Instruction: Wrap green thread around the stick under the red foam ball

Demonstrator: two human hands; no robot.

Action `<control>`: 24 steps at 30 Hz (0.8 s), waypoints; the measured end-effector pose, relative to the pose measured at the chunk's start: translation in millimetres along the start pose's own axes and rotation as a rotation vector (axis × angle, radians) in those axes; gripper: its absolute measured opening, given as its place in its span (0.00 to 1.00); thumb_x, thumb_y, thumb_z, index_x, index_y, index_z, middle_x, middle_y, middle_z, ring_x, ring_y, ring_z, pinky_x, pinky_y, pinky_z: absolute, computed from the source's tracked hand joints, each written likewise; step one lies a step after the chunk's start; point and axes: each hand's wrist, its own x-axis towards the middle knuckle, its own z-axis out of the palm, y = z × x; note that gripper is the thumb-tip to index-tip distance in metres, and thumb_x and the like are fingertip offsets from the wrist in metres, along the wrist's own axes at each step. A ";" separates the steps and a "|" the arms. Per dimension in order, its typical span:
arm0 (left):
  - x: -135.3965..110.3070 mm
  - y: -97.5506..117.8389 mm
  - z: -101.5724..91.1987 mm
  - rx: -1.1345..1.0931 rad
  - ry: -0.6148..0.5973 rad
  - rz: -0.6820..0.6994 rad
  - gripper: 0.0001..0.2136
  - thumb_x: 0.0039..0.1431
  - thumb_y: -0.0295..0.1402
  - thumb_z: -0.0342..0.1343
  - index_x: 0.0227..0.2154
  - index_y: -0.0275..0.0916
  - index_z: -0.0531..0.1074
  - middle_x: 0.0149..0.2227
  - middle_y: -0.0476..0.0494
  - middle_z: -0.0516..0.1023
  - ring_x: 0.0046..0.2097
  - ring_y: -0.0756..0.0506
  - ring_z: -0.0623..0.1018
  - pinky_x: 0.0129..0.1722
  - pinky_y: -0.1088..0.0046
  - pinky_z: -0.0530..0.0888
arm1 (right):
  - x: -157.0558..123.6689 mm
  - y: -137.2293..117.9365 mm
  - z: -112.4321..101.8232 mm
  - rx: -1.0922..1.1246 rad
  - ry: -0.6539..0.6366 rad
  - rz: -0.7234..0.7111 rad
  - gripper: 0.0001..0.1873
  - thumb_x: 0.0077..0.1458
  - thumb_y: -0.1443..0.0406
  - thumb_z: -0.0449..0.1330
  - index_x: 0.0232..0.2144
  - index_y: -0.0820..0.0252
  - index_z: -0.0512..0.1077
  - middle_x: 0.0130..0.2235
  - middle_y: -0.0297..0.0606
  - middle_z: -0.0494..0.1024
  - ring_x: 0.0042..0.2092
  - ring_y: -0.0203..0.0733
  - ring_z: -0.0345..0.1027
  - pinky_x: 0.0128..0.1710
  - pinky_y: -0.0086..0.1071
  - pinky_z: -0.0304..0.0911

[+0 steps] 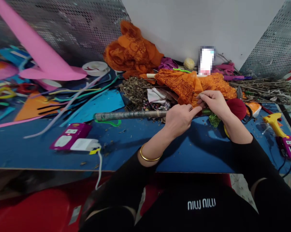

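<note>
My left hand [179, 119] is wrapped around a long grey stick [133, 115] with dark greenish marks along it. The stick lies level above the table's front half. Just to the right, my right hand [215, 102] has its thumb and fingers pinched together at the stick, against the orange patterned cloth [176, 85]. What those fingertips hold is hidden. Beyond them the stick shows a green stretch, and a dark red ball of yarn or cloth [236, 109] sits by its right end. A green tuft [214, 120] lies beneath my right wrist.
On the blue table [136, 151] are a purple power strip [70, 135] with a white plug, a yellow glue gun [275, 124], pipe cleaners [70, 106], a pink paper cone hat [49, 61], dry twigs [268, 88], bunched orange fabric [133, 51] and a propped phone [206, 60].
</note>
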 end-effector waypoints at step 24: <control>-1.9 -42.8 -19.8 -0.420 0.056 -0.226 0.15 0.64 0.36 0.56 0.52 0.49 0.79 0.47 0.49 0.86 0.48 0.42 0.83 0.41 0.70 0.71 | 11.1 -14.5 -132.9 -0.005 0.179 -0.222 0.16 0.51 0.54 0.73 0.20 0.58 0.79 0.25 0.43 0.80 0.15 0.24 0.53 0.13 0.35 0.36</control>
